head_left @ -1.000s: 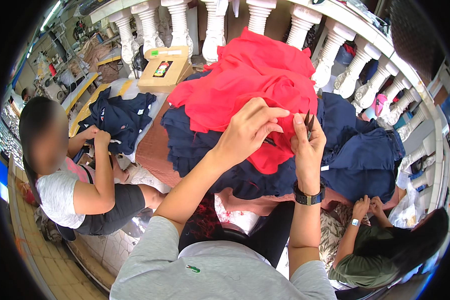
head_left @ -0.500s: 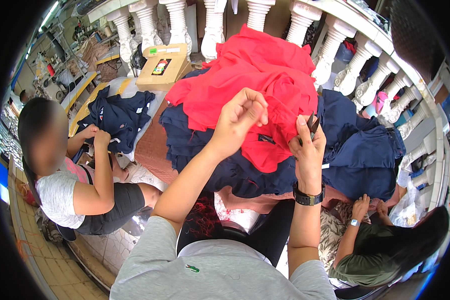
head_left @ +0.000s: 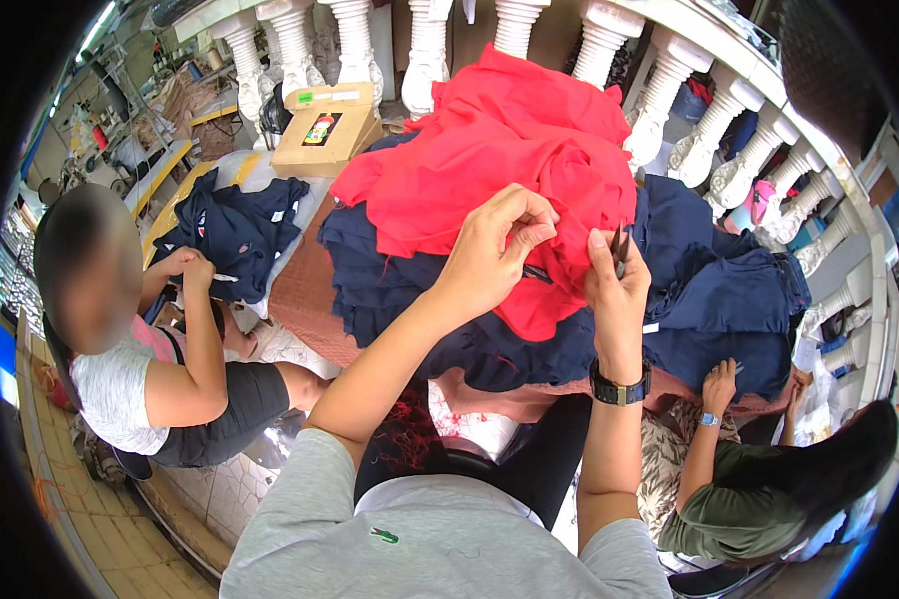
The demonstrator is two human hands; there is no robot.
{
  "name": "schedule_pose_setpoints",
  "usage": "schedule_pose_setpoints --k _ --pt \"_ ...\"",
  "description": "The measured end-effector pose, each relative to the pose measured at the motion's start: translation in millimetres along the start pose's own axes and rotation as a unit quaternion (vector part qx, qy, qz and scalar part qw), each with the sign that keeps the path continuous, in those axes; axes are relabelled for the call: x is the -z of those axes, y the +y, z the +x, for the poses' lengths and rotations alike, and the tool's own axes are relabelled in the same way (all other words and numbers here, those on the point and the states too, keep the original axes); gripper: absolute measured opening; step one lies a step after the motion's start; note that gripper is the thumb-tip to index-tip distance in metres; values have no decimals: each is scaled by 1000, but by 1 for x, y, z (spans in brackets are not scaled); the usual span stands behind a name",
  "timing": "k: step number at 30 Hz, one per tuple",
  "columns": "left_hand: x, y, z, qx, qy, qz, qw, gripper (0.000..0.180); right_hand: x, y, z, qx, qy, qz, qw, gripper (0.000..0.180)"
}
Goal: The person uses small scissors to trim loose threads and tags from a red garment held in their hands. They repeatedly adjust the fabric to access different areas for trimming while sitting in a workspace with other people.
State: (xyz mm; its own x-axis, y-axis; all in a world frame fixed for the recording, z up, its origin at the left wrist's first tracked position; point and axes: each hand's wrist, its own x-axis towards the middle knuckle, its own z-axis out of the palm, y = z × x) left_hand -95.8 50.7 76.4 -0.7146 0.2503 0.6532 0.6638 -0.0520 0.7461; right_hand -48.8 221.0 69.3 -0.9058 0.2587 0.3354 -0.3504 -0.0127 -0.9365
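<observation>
A red garment [head_left: 529, 120] lies spread over a stack of dark navy garments [head_left: 370, 290] in front of me. My left hand [head_left: 494, 245] is closed in a pinch at the red cloth, thumb and forefinger together on what looks like a fold of it. Small dark thread snips [head_left: 621, 250] sit in my right hand [head_left: 619, 290], their blades pointing up past the fingers. The right thumb rests against the edge of the red garment. A small dark label [head_left: 536, 273] shows on the cloth between my hands.
An open cardboard box [head_left: 327, 135] stands at the back left, before white balusters [head_left: 428, 60]. A co-worker [head_left: 120, 369] on the left handles a navy shirt [head_left: 235, 230]. Another co-worker [head_left: 749, 509] sits at the right, beside more navy garments [head_left: 719, 299] and a clear plastic bag [head_left: 817, 399].
My left hand has come down and slightly right, its fingertips now at the red cloth. My right hand has barely moved. The right co-worker's hands have shifted apart.
</observation>
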Motion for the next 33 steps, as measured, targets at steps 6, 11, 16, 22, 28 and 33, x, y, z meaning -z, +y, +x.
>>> schedule_pose_setpoints --k 6,11,16,22,28,33 --pt "0 0 -4 26 -2 -33 999 7 -17 -51 -47 -46 -39 75 995 59" --pt "2 5 -7 12 0 -16 1000 6 -27 -20 -40 -120 -109 78 984 42" --pt "3 7 -9 -41 -6 25 999 5 -29 -17 -29 -152 -117 90 977 44" --pt "7 3 -8 -59 -26 37 997 7 -25 -2 -19 -149 -152 126 969 42" --pt "45 28 -18 -93 -70 191 975 24 -2 -23 -32 208 29 -153 966 30" --pt "40 18 -2 -128 81 409 900 32 -1 -3 -17 239 57 -308 919 27"
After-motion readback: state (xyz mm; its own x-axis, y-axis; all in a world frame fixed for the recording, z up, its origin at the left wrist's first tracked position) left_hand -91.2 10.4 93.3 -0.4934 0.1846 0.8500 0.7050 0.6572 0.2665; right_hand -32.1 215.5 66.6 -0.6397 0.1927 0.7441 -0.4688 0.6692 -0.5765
